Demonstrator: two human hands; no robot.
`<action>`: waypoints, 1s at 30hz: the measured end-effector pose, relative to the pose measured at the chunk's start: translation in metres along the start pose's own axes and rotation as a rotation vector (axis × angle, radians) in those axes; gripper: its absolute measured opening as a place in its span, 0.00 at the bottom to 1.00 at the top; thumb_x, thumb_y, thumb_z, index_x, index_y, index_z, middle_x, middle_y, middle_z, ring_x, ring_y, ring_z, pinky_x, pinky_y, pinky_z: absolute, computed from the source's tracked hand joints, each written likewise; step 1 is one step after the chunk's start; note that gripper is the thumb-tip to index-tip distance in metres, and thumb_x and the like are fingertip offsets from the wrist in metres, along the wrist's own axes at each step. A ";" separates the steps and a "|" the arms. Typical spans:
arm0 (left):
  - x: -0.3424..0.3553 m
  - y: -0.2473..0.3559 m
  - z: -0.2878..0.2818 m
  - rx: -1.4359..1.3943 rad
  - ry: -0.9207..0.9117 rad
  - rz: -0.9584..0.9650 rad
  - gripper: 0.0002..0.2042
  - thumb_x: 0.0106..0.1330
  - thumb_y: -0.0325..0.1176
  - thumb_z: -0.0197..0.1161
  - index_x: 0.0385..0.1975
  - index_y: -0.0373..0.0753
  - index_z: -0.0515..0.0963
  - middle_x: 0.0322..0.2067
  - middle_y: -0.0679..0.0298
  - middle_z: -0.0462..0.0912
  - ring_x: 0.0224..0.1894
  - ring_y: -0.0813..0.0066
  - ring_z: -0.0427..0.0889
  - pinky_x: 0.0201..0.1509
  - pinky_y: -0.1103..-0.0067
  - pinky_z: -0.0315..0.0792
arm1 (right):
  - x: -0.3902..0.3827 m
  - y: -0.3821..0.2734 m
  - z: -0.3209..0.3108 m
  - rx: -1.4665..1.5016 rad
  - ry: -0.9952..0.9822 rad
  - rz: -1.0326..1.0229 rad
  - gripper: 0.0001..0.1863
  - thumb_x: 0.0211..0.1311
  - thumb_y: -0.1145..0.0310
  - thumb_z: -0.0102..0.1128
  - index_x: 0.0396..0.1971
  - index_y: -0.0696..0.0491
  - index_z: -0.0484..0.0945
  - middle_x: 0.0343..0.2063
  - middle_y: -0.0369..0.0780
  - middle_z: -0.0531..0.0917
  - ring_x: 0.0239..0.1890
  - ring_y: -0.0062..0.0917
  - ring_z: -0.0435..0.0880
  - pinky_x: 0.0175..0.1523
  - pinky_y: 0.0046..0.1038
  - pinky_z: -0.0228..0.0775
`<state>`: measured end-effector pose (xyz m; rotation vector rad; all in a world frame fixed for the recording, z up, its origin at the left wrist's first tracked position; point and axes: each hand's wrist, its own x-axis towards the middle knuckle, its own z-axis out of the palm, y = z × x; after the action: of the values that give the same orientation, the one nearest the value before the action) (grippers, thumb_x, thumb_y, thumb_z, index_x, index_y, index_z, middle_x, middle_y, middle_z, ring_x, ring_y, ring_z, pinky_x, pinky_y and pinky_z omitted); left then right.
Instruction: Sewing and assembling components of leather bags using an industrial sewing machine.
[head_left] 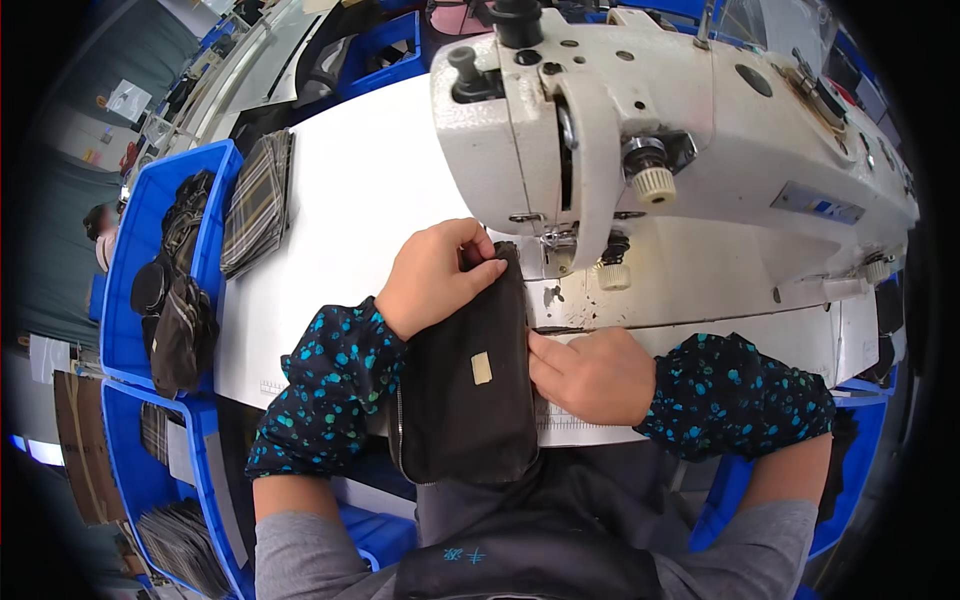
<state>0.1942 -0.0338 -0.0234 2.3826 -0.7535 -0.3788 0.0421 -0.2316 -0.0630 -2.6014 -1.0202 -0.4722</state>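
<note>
A black fabric pouch [455, 420] lies lengthwise at the front edge of the sewing table, its near end hanging over my lap. A zipper runs down its left side, and a small beige patch [482, 368] sits on its face. My left hand [435, 275] pinches the pouch's far end between thumb and fingers, just left of the presser foot [560, 250]. Closed at the pouch's right edge is my right hand [595, 375], fingertips pressed on the fabric; its thumb is hidden. The white sewing machine [600, 110] stands over the far right of the table.
Left of the white table [340, 150] stand blue bins [225, 165] with dark pouches and fabric pieces. A stack of plaid fabric panels [262, 205] lies beside them on the table. Another blue bin [860, 470] is at the lower right. A person [100, 230] shows at far left.
</note>
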 end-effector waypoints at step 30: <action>0.020 -0.014 0.031 0.059 0.102 0.214 0.13 0.62 0.29 0.70 0.45 0.33 0.82 0.41 0.56 0.88 0.43 0.65 0.85 0.47 0.71 0.78 | -0.002 -0.002 -0.010 -0.290 0.041 0.000 0.14 0.47 0.68 0.59 0.29 0.64 0.84 0.40 0.61 0.86 0.15 0.21 0.79 0.18 0.25 0.68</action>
<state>0.2031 -0.0508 -0.0578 2.3260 -0.9719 -0.1472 0.0372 -0.2352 -0.0541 -2.8278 -1.0038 -0.7188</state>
